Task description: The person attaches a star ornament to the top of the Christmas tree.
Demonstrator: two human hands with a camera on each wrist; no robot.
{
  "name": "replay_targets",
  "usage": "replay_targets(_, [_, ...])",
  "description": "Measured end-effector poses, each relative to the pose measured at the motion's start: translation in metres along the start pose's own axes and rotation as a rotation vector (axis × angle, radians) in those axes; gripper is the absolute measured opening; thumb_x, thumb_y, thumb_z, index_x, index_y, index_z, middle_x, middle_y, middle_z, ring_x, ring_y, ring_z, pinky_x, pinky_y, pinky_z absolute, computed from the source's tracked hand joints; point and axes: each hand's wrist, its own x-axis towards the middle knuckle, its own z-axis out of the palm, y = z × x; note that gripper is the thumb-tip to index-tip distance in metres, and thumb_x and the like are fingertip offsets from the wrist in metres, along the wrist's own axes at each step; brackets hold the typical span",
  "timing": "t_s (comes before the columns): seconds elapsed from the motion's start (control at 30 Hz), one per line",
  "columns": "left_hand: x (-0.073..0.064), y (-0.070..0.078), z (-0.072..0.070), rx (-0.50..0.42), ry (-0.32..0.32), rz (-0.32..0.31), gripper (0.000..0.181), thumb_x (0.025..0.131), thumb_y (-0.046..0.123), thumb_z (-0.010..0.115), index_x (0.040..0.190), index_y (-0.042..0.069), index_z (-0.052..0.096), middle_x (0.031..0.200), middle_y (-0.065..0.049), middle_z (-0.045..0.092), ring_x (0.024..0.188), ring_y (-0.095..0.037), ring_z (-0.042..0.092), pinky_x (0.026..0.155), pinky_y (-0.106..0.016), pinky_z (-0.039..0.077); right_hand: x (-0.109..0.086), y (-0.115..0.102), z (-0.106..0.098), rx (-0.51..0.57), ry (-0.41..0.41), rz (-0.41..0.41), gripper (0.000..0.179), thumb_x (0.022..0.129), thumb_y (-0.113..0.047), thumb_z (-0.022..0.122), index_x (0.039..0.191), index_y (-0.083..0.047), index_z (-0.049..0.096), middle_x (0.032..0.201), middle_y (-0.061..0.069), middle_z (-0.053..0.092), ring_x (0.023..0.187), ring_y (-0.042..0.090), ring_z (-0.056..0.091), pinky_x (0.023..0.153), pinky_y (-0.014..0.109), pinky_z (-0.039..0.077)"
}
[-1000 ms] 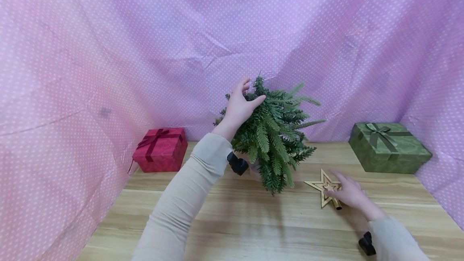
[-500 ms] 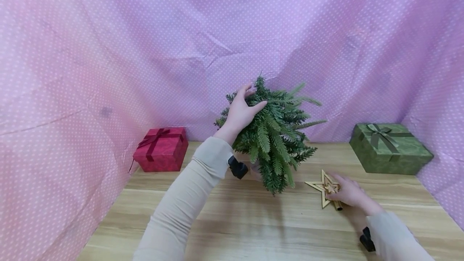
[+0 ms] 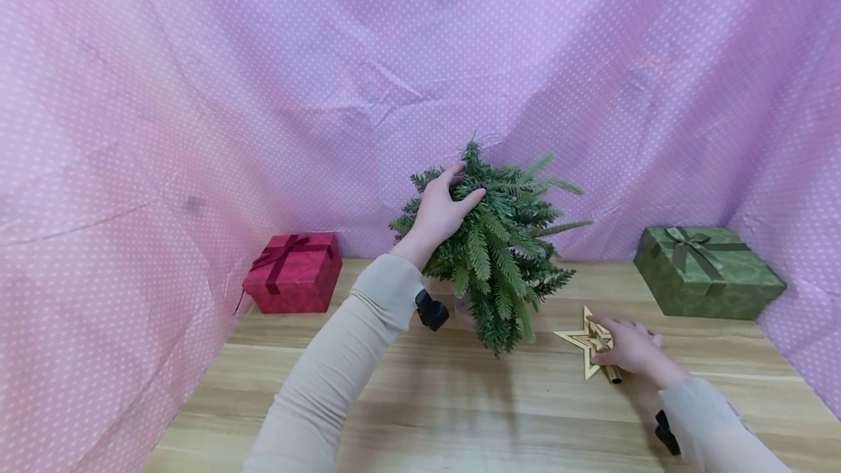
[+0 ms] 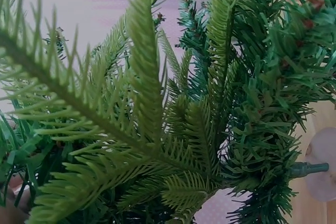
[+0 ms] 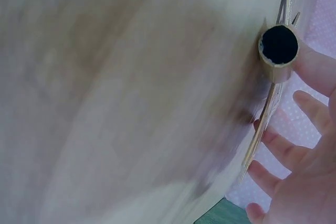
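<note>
A small artificial Christmas tree (image 3: 502,247) with green needles stands mid-table in the head view. My left hand (image 3: 439,206) grips its upper branches from the left, thumb in front and fingers behind. Needles fill the left wrist view, with a short branch end (image 4: 310,169) poking out and most of that hand hidden. Flat on the table to the right lies a gold star tree topper (image 3: 585,341) with an open tube (image 5: 279,51). My right hand (image 3: 631,345) pinches the star's right side between thumb and fingers. In the right wrist view its fingertips meet the star's edge.
A red gift box (image 3: 292,276) with a dark ribbon sits at the back left of the wooden table (image 3: 447,414). Back right is a green gift box (image 3: 709,272) with a bow. Pink dotted cloth (image 3: 394,57) hangs behind and along both sides.
My left hand has come slightly down and in against the tree's upper branches. The right thumb and fingers have drawn in further over the star, which has barely shifted.
</note>
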Motion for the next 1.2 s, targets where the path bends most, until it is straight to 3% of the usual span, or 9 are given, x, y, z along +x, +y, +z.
replay_targets(0.27, [-0.001,-0.001,0.003,0.039,0.004,0.013,0.062,0.095,0.037,0.056,0.149,0.020,0.031,0.146,-0.007,0.043,0.136,-0.024,0.036,0.111,-0.045,0.032,0.002,0.005,-0.002,-0.030,-0.010,-0.027,0.086,0.059,-0.043,0.084,0.131,-0.008,0.053,0.120,0.035,0.052,0.100,0.052,0.048,0.072,0.058,0.029])
replay_targets(0.6, [0.001,-0.001,0.003,0.048,0.004,0.016,0.061,0.096,0.036,0.056,0.149,0.019,0.031,0.145,-0.008,0.042,0.137,-0.025,0.035,0.111,-0.046,0.031,0.005,0.008,-0.001,-0.048,0.082,-0.157,0.080,0.057,-0.034,0.086,0.125,-0.003,0.058,0.116,0.030,0.060,0.100,0.051,0.056,0.075,0.065,0.039])
replay_targets(0.83, [-0.001,-0.001,0.001,0.056,0.004,0.011,0.061,0.096,0.037,0.055,0.150,0.020,0.030,0.145,-0.008,0.042,0.137,-0.025,0.034,0.111,-0.045,0.030,0.005,0.005,-0.007,0.019,0.095,-0.214,0.071,0.062,-0.021,0.084,0.124,0.000,0.057,0.114,0.029,0.062,0.098,0.047,0.059,0.079,0.062,0.037])
replay_targets(0.93, [-0.002,-0.002,0.001,0.062,0.007,0.009,0.062,0.096,0.037,0.055,0.150,0.020,0.030,0.145,-0.008,0.042,0.138,-0.025,0.033,0.112,-0.046,0.030,0.007,0.005,-0.009,0.042,0.100,-0.229,0.066,0.064,-0.016,0.083,0.122,0.002,0.058,0.111,0.029,0.063,0.090,0.042,0.062,0.078,0.060,0.042])
replay_targets(1.2, [-0.003,-0.001,0.002,0.099,0.005,-0.007,0.063,0.096,0.039,0.054,0.150,0.020,0.029,0.146,-0.007,0.043,0.140,-0.027,0.028,0.113,-0.048,0.025,0.006,0.004,-0.013,0.098,0.142,-0.286,0.052,0.071,-0.001,0.077,0.119,0.006,0.059,0.113,0.030,0.062,0.094,0.044,0.062,0.078,0.054,0.050])
